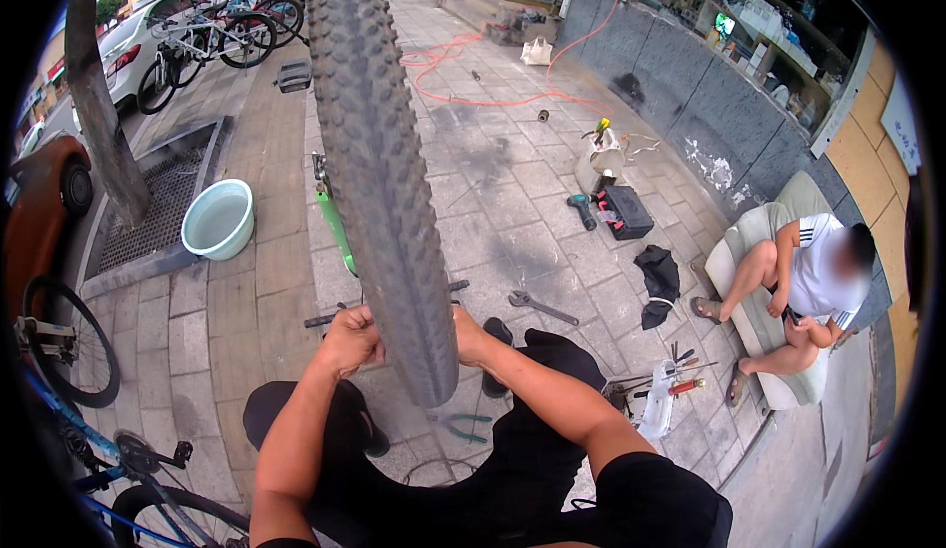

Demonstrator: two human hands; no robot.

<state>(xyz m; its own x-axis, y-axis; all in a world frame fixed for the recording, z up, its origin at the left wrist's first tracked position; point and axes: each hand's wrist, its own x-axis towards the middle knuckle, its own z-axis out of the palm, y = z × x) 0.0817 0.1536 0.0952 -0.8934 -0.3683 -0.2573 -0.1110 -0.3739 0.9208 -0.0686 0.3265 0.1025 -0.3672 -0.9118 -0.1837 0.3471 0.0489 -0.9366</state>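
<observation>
A knobbly bicycle tyre (pixel 379 154) stands upright right in front of me, its tread filling the middle of the view. Part of a green bicycle frame (pixel 336 233) shows to the left behind it. My left hand (pixel 352 341) is closed beside the tyre's left side, low down, fingers curled in; what they grip is too small to tell. On the other side, my right hand (pixel 469 337) reaches in behind the tyre, which hides its fingers. Green-handled pliers (pixel 467 428) lie on the paving below, between my legs.
An adjustable wrench (pixel 542 306), a drill (pixel 581 211) and a black toolbox (pixel 625 213) lie to the right. A person (pixel 818 272) sits on a sofa (pixel 759 252) there. A water basin (pixel 219 219) and a blue bicycle (pixel 108 459) are at left.
</observation>
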